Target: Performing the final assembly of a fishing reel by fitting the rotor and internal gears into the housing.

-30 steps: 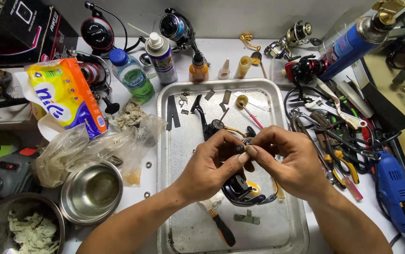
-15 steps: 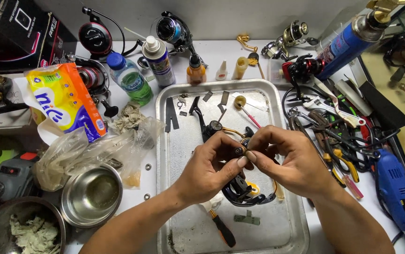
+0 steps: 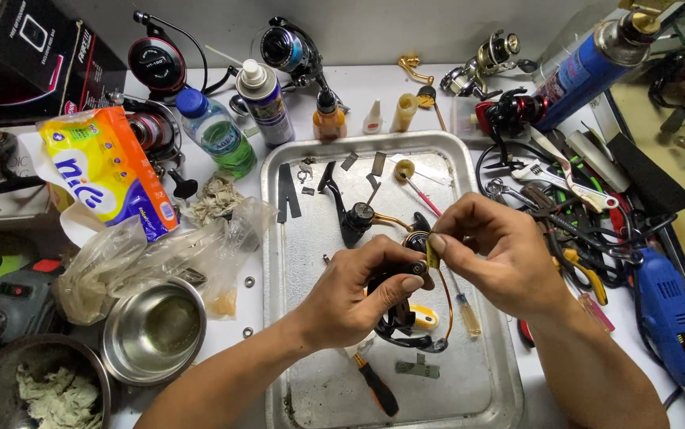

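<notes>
I see my 2 hands over a metal tray (image 3: 477, 381) in the middle of the white surface (image 3: 223, 318). My left hand (image 3: 358, 294) is curled around a black fishing reel (image 3: 396, 314) and grips it. My right hand (image 3: 497, 254) pinches a small yellow part (image 3: 432, 254) between thumb and finger, right at the top of the reel. The 2 hands touch each other there. The reel sits just above the tray, near its middle.

A yellow packet with blue letters (image 3: 108, 179) lies at the left, tilted. A clear plastic bag (image 3: 160, 254) lies crumpled just below it. A green bottle with a blue cap (image 3: 215, 131) stands behind the tray, and a spray can with a white cap (image 3: 263, 99) stands next to it. A small orange bottle (image 3: 329, 119) stands near the tray's back edge. A big blue can (image 3: 589, 67) lies tilted at the top right. A black box (image 3: 25, 56) sits in the top left corner.

A screwdriver with an orange and black handle (image 3: 374, 385) lies in the tray near my left wrist. A shiny steel bowl (image 3: 154, 330) sits left of the tray, with a second bowl holding rags (image 3: 36, 393) beside it. A blue power tool (image 3: 672, 326) lies at the right, near a heap of pliers and tools (image 3: 573, 214). More reels (image 3: 160, 59) sit along the back by the white wall.
</notes>
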